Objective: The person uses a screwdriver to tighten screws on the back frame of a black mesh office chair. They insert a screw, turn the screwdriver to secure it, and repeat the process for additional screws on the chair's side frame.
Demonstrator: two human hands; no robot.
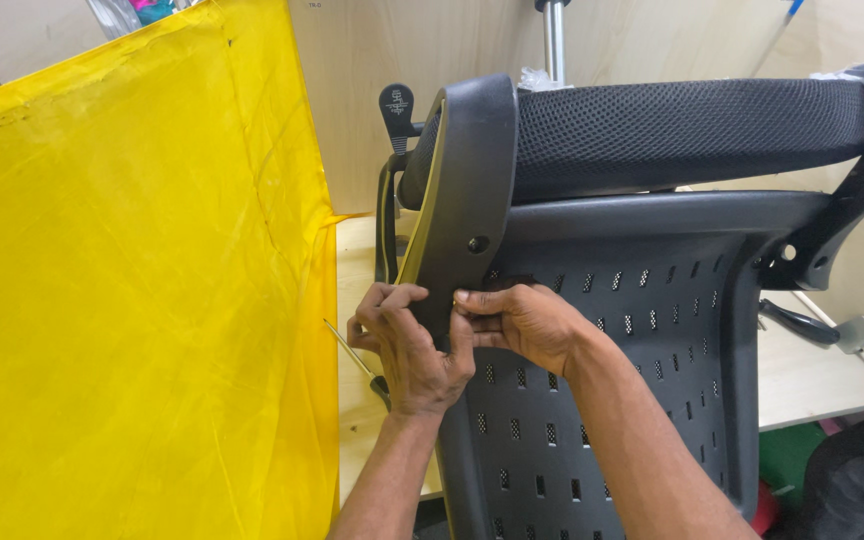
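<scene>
1. Both hands are on the black plastic arm bracket of an office chair lying tipped on the wooden surface. My left hand is clenched around the bracket's lower edge; my right hand pinches the same edge from the other side, fingertips touching the left thumb.
2. The bracket sits against the slotted black backrest shell, just under the mesh seat cushion. A bolt hole shows above my hands, and I can't tell whether anything sits in it.
3. Risk, as I judge it: if the bracket snaps into its seat, fingers could get nipped between it and the shell. The chair could also rock, since it's balanced on its side.
4. A screwdriver lies just left of my left hand, close to the surface edge; a nudge could knock it off.
5. Packaging: a big yellow plastic sheet fills the left side. No labels I can make out.
</scene>
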